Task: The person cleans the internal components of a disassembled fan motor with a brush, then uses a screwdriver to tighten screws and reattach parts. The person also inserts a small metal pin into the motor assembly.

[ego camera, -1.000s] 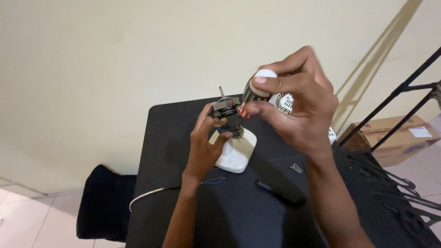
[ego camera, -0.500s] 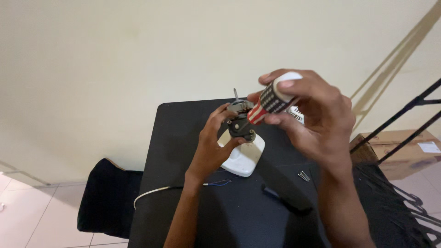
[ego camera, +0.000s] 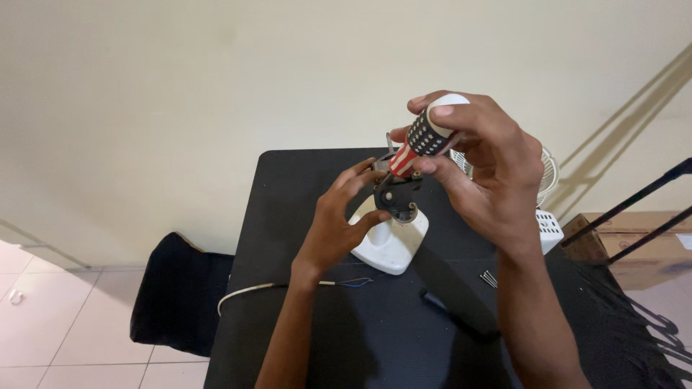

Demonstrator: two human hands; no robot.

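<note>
Screwdriver (ego camera: 418, 144) was clamped in right hand (ego camera: 483, 166), tip at black motor (ego camera: 396, 198); left hand (ego camera: 342, 223) gripped motor above white fan base (ego camera: 393, 245) on bench (ego camera: 303, 180).

Right hand (ego camera: 484, 162) holds a screwdriver (ego camera: 422, 141) on the motor (ego camera: 396, 198); left hand (ego camera: 337, 223) steadies it

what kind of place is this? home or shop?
Likely a room at home, used as a makeshift repair spot: a small black table against a plain wall, a tiled floor, and a cardboard box on the floor.
</note>
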